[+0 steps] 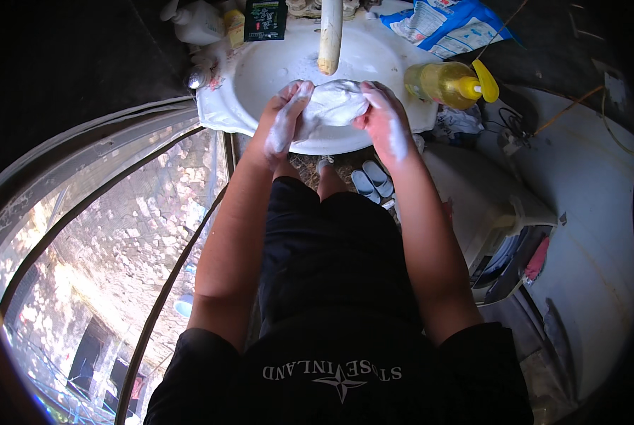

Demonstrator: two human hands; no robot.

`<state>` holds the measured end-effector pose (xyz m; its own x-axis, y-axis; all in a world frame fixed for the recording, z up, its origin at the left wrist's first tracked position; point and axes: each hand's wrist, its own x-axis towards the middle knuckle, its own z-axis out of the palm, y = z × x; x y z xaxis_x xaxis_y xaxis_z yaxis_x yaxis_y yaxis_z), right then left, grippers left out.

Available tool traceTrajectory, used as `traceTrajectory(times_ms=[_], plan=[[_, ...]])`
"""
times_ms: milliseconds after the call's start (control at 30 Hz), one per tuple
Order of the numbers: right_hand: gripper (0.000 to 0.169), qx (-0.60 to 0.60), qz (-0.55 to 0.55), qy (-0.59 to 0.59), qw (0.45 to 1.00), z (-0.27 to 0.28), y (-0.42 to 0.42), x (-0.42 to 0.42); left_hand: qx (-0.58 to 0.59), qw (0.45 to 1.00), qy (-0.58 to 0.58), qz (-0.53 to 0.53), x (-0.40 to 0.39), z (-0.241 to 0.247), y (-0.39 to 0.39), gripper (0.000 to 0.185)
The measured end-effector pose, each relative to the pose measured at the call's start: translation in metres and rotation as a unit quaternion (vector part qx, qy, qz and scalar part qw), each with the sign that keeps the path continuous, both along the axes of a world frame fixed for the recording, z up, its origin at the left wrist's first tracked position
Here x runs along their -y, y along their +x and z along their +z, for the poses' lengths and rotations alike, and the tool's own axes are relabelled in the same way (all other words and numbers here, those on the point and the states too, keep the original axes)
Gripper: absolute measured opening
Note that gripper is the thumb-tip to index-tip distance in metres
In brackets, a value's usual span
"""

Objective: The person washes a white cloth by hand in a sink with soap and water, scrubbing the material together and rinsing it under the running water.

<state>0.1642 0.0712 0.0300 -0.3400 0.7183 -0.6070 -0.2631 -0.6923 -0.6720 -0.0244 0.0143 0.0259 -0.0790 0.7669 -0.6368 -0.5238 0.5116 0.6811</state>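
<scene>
A white, wet cloth [334, 103] covered in suds is stretched between my two hands over the near part of a white ceramic washbasin [274, 58]. My left hand [289, 114] grips its left end, thumb on top, with foam on the fingers and wrist. At the right end, my right hand [383, 114] holds the cloth, with foam along the thumb side. Just beyond the cloth, a pale pipe-like spout [330, 40] points down into the basin; no running water shows from it.
A yellow pump bottle [444, 84] lies at the basin's right, below a blue-and-white plastic bag [450, 26]. A white pump bottle [197, 22] and a dark green packet [265, 20] are at the back left. Slippers [371, 180] are on the floor; a washing machine [481, 212] stands at right.
</scene>
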Motion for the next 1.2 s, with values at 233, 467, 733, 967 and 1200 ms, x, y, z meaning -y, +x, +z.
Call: traceTrajectory(times_ms=[233,467,733,967,1200], plan=[[0.032,0.422,0.198,0.466,0.752,-0.001,-0.059,0.019,0.059,0.974,0.053,0.213,-0.010,-0.038,0.044,0.039],[0.047,0.487,0.216,0.367,0.763,-0.024,-0.074,0.013,0.100,0.987,0.022,0.124,-0.014,-0.066,0.014,0.029],[0.029,0.017,0.197,-0.029,0.980,-0.036,-0.002,-0.035,-0.119,0.959,0.036,-0.256,-0.024,-0.015,-0.008,0.049],[0.021,0.033,0.283,0.078,0.956,-0.002,-0.004,-0.038,-0.073,0.959,0.098,-0.254,-0.019,-0.021,-0.012,0.037],[0.020,-0.195,0.059,-0.061,0.977,0.007,0.008,-0.034,0.130,0.981,0.101,-0.099,0.001,-0.052,-0.028,0.036]])
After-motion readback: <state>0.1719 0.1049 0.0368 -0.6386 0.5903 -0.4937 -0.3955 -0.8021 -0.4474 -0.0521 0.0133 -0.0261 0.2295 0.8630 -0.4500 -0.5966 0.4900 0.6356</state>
